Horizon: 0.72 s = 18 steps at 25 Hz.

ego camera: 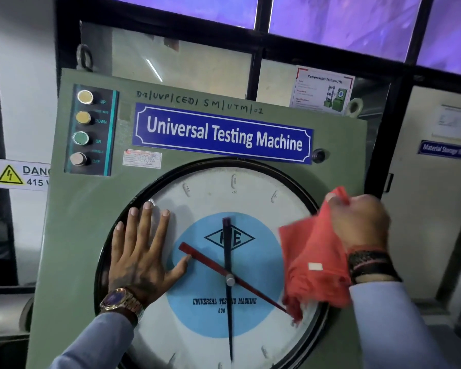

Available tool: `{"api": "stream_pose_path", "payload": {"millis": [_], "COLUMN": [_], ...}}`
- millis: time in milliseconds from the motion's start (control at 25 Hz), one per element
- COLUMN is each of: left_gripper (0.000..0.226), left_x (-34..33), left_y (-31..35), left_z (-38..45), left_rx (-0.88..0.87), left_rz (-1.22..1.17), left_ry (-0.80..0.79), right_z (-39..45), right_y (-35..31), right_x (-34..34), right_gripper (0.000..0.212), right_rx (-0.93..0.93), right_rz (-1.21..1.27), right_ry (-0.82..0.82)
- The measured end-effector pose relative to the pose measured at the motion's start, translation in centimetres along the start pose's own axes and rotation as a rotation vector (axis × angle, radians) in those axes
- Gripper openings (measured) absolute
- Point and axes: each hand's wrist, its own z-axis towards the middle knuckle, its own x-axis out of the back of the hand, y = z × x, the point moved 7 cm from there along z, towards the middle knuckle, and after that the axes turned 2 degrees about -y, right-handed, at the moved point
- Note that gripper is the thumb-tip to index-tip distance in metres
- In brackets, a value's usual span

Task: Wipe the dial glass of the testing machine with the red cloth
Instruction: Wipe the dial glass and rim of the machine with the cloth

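Note:
The round dial glass [213,198] of the green testing machine [72,235] fills the lower middle of the view, with a blue centre, a black needle and a red needle. My left hand [141,246] lies flat on the left side of the glass, fingers spread and straight. My right hand [359,225] grips the red cloth [312,265] at the dial's right edge. The cloth hangs down loosely in front of the right part of the glass and looks blurred.
A blue "Universal Testing Machine" plate [224,134] sits above the dial. Four push buttons [81,127] run down the panel's upper left. A yellow danger sign [19,174] is on the wall at left. A cabinet with a blue label [443,149] stands at right.

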Motion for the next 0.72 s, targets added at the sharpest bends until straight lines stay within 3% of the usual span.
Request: {"api": "stream_pose_path", "payload": {"millis": [160,200,400,520,640,720], "left_gripper": [0.094,0.092,0.085,0.082,0.081,0.080], "left_x": [2.2,2.9,4.8,5.8,6.2,6.4], "left_y": [0.8,0.9,1.0,-0.1,-0.9,-1.0], "left_z": [1.6,2.1,2.4,1.8,1.8,2.2], "left_rx": [0.028,0.026,0.048,0.054,0.069,0.059], "left_rz": [0.006,0.000,0.031,0.061,0.093,0.098], "left_ry": [0.078,0.094,0.106,0.099,0.073,0.064], "right_z": [-1.0,-1.3,-5.9,-6.8,-7.4,-7.4], "right_y": [-1.9,-3.3,-8.1,-8.0,-8.2,-8.4], "right_x": [2.8,1.4,-10.4,-12.5,-13.3,-13.6], "right_gripper": [0.044,0.042,0.024,0.031,0.041,0.050], "right_rx": [-0.019,0.027,0.357,0.501,0.595,0.622], "right_rz": [0.310,0.311,0.151,0.136,-0.184,-0.266], "right_ry": [0.389,0.388,0.056,-0.002,0.050,-0.013]}}
